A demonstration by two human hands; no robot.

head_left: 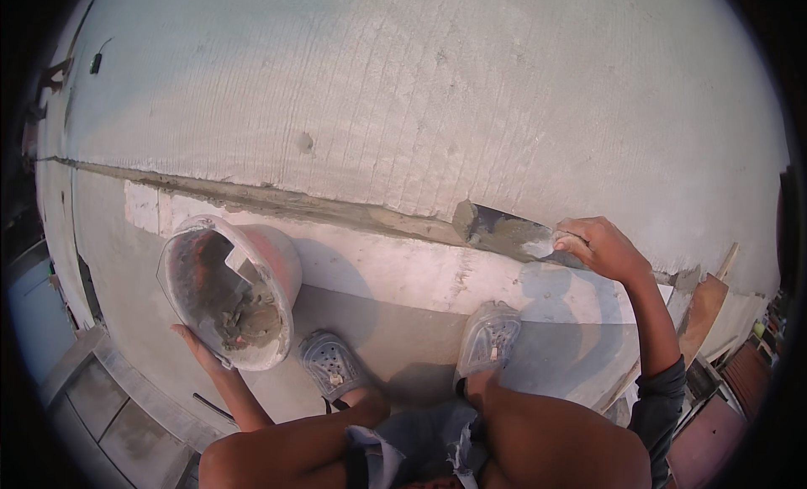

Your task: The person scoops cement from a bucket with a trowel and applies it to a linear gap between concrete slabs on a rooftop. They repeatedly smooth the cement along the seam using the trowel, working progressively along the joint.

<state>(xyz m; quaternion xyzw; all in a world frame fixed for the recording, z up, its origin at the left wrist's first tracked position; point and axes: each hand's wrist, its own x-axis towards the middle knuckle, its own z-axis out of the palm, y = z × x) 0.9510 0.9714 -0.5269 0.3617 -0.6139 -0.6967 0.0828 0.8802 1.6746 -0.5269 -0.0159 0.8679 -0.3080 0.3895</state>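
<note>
My right hand [593,245] grips the handle of a mortar-smeared trowel [496,228]. The blade's tip presses wet grey mortar into the horizontal joint [277,195] at the foot of a scored plaster wall [420,94]. My left hand [197,342] holds the rim of a reddish plastic bucket [244,279], tilted toward me. A lump of grey mortar [244,321] lies in its bottom. I am crouching; my two grey perforated shoes [332,363] [489,333] stand on a narrow concrete ledge [403,338].
A white band of block [403,270] runs under the joint. The ledge drops off at the lower left to paving far below [109,413]. Wooden boards [702,308] lean at the right, with rooftops beneath them.
</note>
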